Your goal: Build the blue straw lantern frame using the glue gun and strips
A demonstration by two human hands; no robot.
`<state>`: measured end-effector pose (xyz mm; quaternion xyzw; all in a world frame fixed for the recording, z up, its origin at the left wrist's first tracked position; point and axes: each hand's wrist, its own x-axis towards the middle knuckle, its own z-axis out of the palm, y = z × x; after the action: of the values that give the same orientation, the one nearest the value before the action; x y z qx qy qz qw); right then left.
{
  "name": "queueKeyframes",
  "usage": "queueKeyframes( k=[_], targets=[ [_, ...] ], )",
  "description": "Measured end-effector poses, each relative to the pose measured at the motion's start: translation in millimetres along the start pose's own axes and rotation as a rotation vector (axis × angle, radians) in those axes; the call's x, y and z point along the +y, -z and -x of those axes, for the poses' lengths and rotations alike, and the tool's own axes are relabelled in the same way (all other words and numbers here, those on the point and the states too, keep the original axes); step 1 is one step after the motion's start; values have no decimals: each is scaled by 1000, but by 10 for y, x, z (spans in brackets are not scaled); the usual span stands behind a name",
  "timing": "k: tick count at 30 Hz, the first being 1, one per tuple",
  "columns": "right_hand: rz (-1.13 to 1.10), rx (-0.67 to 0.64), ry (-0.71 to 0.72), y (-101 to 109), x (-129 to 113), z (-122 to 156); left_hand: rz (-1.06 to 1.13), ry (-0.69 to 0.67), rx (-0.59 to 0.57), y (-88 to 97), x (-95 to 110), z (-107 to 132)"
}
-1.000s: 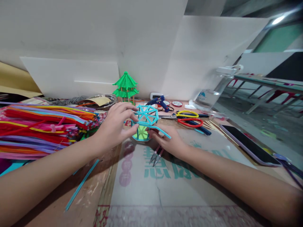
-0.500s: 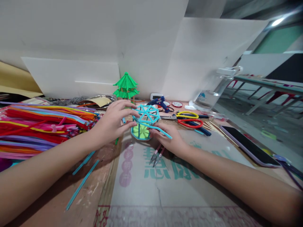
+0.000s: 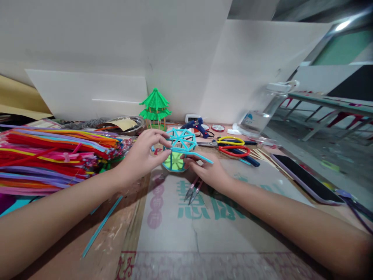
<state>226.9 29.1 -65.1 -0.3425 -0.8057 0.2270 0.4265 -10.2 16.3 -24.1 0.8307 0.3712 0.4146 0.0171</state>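
Head view, clock centre: the light-blue frame (image 3: 183, 137) in front of you, with 12 pointing away from you.
Light-blue frame: it is upright between your hands, a spoked top over dark posts and a yellow-green base (image 3: 176, 161).
Left hand (image 3: 145, 152): at 9 o'clock, your thumb and fingertips are closed on the frame's upper edge.
Right hand (image 3: 205, 168): at 4 o'clock, your fingertips are at the frame's lower side; you cannot tell here whether they pinch it.
Blue strip (image 3: 201, 156): it runs along the frame's near top edge, its bent free end over your right hand.
Snips (image 3: 191, 193): between 5 and 6 o'clock, blades pointing towards you from under your right hand, which hides the handles.
Printed board (image 3: 166, 243): it stretches under your right forearm, towards 6 o'clock.
Loose strip (image 3: 101, 227): between 7 and 8 o'clock, below your left forearm.
Coloured stems (image 3: 55, 155): bundled at 9 o'clock.
Green pagoda (image 3: 155, 104): standing at 11 o'clock.
Glue gun (image 3: 198, 125): at 1 o'clock.
Phone (image 3: 305, 179): at 4 o'clock, well apart.
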Motion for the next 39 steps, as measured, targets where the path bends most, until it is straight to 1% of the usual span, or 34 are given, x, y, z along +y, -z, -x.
queueKeyframes(
  k=[5,7,8,10,11,13,14,15,19,21,24,26,29,31,34,37,39],
  targets=[
    [31,-63,-6,53,-74,-8,0,15,22,-35,-67,9],
    [23,-73,-3,84,-84,-3,39,53,49,-89,-136,37],
    [-1,-59,-1,95,-74,-2,73,94,56,-131,-177,60],
    [-78,18,-13,112,-31,-5,191,215,14,-237,-257,116],
    [-125,77,-24,118,0,-11,254,265,-37,-293,-291,144],
    [-194,176,-63,125,60,-33,365,318,-99,-386,-335,190],
    [-204,195,-84,127,85,-46,381,329,-110,-418,-345,205],
    [-199,187,-103,128,103,-59,393,327,-115,-439,-348,213],
    [-69,64,-143,125,107,-96,400,298,-120,-461,-330,213],
    [-29,47,-160,120,94,-108,428,310,-126,-475,-315,209],
    [-76,72,-226,109,111,-132,485,359,-83,-512,-277,208],
    [-114,87,-277,100,152,-152,444,385,-52,-525,-239,209],
    [-147,122,-328,91,233,-180,367,354,-66,-507,-187,210],
    [-171,160,-354,96,278,-190,383,351,-58,-486,-171,208],
    [-189,195,-377,114,310,-193,430,382,-32,-474,-174,206],
    [-194,203,-378,124,307,-198,468,384,-43,-485,-183,206],
    [-198,210,-370,123,300,-209,481,392,-22,-490,-186,207]
  ],
)
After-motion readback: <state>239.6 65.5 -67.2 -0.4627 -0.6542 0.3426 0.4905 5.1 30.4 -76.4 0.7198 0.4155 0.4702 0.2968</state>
